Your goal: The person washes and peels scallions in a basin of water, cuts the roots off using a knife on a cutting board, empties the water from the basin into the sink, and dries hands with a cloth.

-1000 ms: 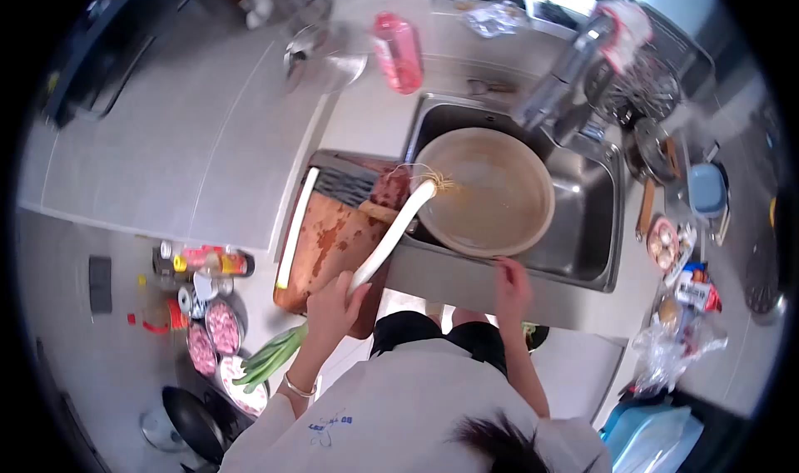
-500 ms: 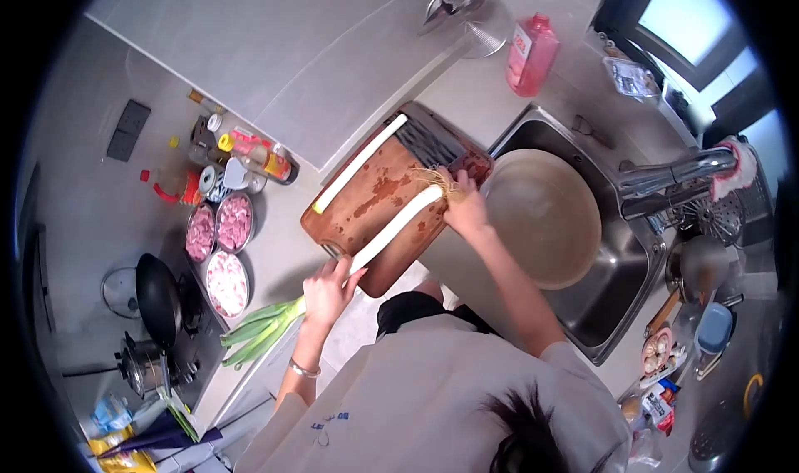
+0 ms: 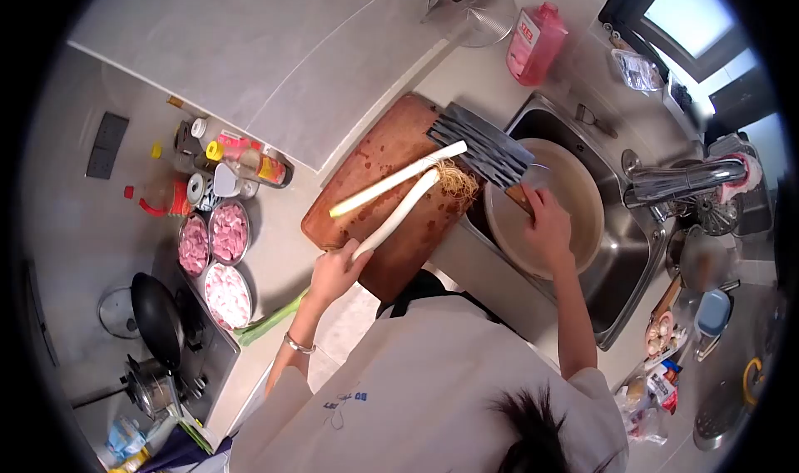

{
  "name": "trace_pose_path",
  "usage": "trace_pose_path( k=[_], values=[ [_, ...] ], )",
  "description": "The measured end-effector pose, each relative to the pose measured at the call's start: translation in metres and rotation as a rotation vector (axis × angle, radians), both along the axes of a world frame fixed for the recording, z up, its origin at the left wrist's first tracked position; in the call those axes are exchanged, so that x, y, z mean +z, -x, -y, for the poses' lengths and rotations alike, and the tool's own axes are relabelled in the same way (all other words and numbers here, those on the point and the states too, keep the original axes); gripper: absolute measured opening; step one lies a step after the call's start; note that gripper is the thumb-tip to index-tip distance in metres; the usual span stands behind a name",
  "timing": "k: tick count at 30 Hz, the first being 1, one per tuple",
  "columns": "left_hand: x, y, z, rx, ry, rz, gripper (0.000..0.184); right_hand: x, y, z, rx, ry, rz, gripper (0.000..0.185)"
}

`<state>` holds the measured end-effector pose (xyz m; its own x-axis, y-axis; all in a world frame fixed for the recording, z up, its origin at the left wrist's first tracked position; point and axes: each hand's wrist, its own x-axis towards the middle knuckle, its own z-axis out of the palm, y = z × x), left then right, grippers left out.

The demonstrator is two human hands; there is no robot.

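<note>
In the head view, with the wooden board (image 3: 416, 244) as the middle of the clock, the left hand (image 3: 334, 275) is at 7, its fingers closed around the white shank of a leek (image 3: 404, 215). The leek lies over the board, its roots pointing to about 2 o'clock; its green leaves trail past the hand towards 8. The right hand (image 3: 548, 225), just past 3, has its fingers wrapped around the wooden handle of a cleaver (image 3: 483, 144). The dark, streaked blade is at 2, over the board's edge; no maker's mark can be read on it. A trimmed white stalk (image 3: 398, 179) lies on the board beside the leek, one end close to the blade; whether they touch cannot be told.

At 3, a wide basin (image 3: 574, 198) sits in the steel sink (image 3: 628, 286). Between 1 and 2 stands a pink bottle (image 3: 537, 47), its label bearing print too small to read surely. Near 9:30, a yellow-capped bottle (image 3: 270, 169) has an orange label, illegible from here. Bowls of meat (image 3: 229, 232) sit between 8 and 9. Blue lettering on the pale shirt (image 3: 466, 373), towards 6:30, is not clearly legible.
</note>
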<state>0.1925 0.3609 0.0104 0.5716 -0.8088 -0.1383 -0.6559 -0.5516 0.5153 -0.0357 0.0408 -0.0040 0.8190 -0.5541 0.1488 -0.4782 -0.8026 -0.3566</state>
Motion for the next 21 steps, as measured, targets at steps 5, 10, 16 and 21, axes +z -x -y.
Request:
trace_pose_path(
  k=[5, 10, 16, 21],
  values=[
    [-0.017, -0.021, 0.010, -0.015, -0.007, -0.106, 0.025, 0.009, -0.070, -0.014, -0.057, 0.032, 0.040, 0.053],
    [-0.031, -0.046, 0.021, 0.022, 0.052, -0.054, 0.027, 0.007, -0.101, -0.018, -0.169, -0.001, 0.012, 0.051],
    [-0.036, -0.058, 0.028, 0.038, 0.136, 0.070, 0.028, -0.002, -0.065, -0.002, -0.351, -0.066, 0.060, 0.054],
    [-0.026, -0.065, 0.033, 0.005, -0.006, -0.104, 0.031, -0.024, -0.010, 0.004, -0.376, -0.705, 0.558, 0.043]
  ],
)
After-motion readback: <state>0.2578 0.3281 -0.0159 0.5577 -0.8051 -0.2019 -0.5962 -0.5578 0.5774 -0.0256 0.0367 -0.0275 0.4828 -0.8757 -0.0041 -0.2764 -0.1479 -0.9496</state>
